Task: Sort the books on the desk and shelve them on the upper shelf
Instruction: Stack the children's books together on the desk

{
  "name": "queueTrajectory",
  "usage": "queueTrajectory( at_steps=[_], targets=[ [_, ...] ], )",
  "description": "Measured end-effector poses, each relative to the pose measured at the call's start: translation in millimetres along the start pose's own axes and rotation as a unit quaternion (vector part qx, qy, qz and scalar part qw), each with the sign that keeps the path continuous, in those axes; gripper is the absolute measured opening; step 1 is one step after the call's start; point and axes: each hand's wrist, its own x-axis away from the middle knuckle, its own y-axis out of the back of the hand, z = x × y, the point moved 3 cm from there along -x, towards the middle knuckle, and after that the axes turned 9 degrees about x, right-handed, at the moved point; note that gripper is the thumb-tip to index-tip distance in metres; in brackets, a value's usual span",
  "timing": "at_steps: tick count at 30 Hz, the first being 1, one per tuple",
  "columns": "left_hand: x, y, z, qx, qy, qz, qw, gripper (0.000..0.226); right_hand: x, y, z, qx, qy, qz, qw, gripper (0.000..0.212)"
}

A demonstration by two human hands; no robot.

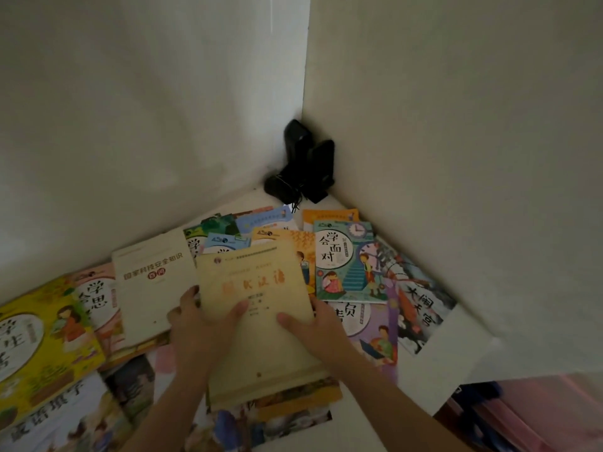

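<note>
I observed both hands clamped on the tan book [257, 308] at desk [456, 353] centre: left hand [199, 324] at its nine o'clock edge, right hand [313, 327] at three o'clock, other books [346, 262] spread around it.

1. The tan book [257, 308] has a matt paper cover, plain and slightly worn.
2. The teal picture book [346, 265] looks like glossy coated paper.
3. The cream book [148, 285] is matt paper.
4. The table [456, 353] is smooth and white, perhaps laminate.
5. The black devices [305, 164] seem to be plastic.
</note>
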Motion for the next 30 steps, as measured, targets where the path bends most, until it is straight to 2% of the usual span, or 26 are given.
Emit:
queueTrajectory(
  at_steps=[4, 7, 8, 9, 11, 12, 13, 16, 19, 20, 23, 28, 30],
  targets=[
    [-12, -33, -20, 0.057, -0.018, 0.059, 0.996, 0.083, -21, 26, -5, 0.055, 0.001, -0.024, 0.998, 0.045],
    [-17, -45, -18, 0.052, -0.002, 0.077, 0.996, 0.079, -35, 40, -12, 0.188, 0.023, 0.001, 0.982, 0.038],
    [-17, -47, -17, 0.045, -0.005, 0.074, 0.996, 0.078, -38, 47, -13, 0.226, 0.048, -0.016, 0.973, 0.038],
    [-17, -48, -17, 0.038, -0.008, 0.072, 0.997, 0.076, -44, 59, -18, 0.238, 0.062, -0.07, 0.967, 0.044],
    [-16, -48, -17, 0.033, -0.01, 0.072, 0.997, 0.072, -55, 93, -36, 0.23, 0.027, -0.206, 0.951, 0.047],
    [-16, -49, -17, 0.035, -0.009, 0.072, 0.997, 0.072, -59, 110, -43, 0.254, -0.014, -0.247, 0.935, 0.051],
    [-17, -50, -16, 0.034, -0.007, 0.074, 0.997, 0.071, -63, 122, -51, 0.275, -0.073, -0.247, 0.926, 0.059],
    [-18, -50, -14, 0.035, -0.003, 0.077, 0.996, 0.07, -77, 129, -70, 0.215, -0.17, -0.182, 0.944, 0.063],
    [-18, -50, -12, 0.04, -0.003, 0.078, 0.996, 0.067, -83, 122, -73, 0.083, -0.199, -0.212, 0.953, 0.053],
    [-17, -50, -12, 0.043, -0.003, 0.079, 0.996, 0.067, -83, 120, -72, 0.07, -0.195, -0.211, 0.955, 0.05],
    [-18, -50, -11, 0.067, 0.014, 0.088, 0.994, 0.067, -78, 120, -54, 0.155, -0.12, -0.189, 0.962, 0.036],
    [-20, -53, -7, 0.121, 0.026, 0.127, 0.984, 0.061, -43, 164, 5, 0.144, 0.062, -0.309, 0.938, 0.016],
    [-20, -52, -8, 0.17, 0.058, 0.137, 0.974, 0.051, -27, 168, 20, 0.091, 0.071, -0.303, 0.946, 0.014]
  ],
)
